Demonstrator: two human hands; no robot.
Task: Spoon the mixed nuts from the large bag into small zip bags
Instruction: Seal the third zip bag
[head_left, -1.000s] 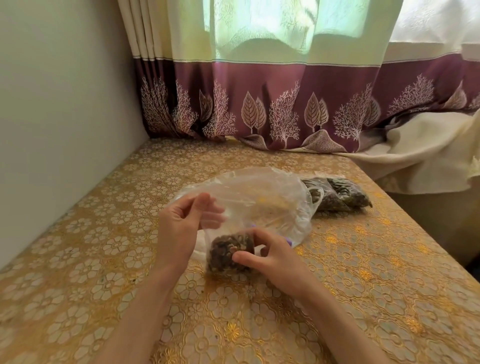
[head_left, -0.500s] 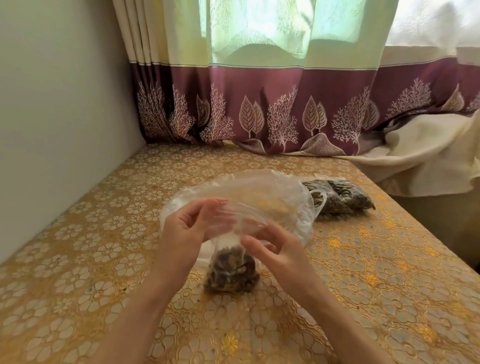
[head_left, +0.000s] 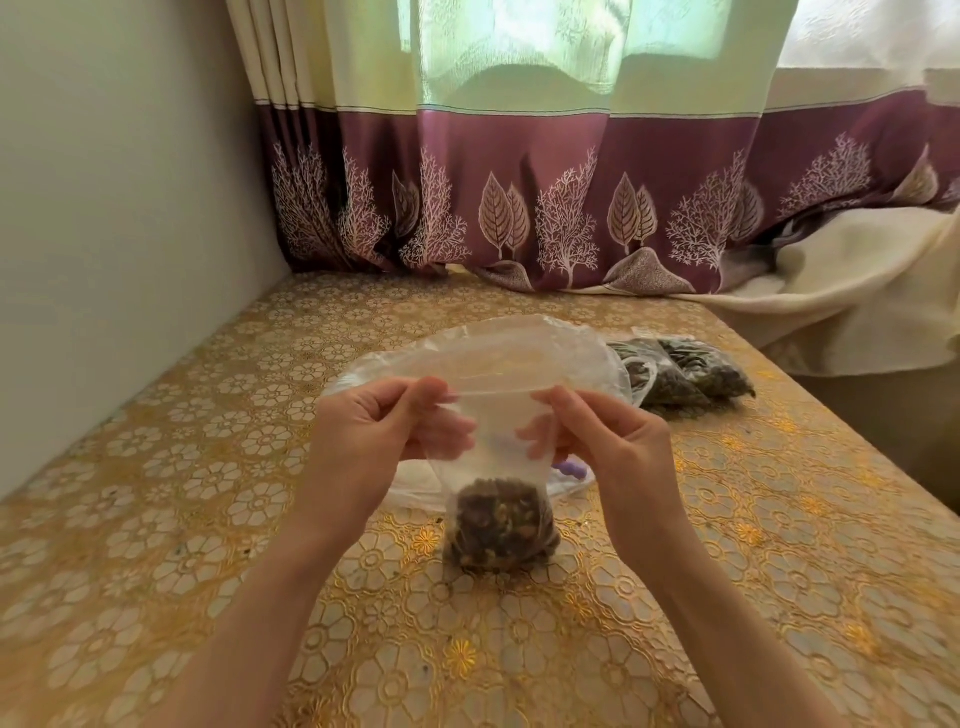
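zip bag: clear thin plastic, glossy | big bag: cloudy, crinkled plastic film | tablecloth: gold floral, embossed, slight sheen, possibly vinyl | curtain: woven cloth, matt | wall: smooth, matt

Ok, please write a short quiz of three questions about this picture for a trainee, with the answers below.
1. True or false: both hands pinch the top edge of the small clear zip bag.
2. Where do the dark mixed nuts sit: A top, B bottom?
3. What lies far right on the gold floral tablecloth?

Key: 1 true: left hand, right hand. 2 B. 3 filled small bags.
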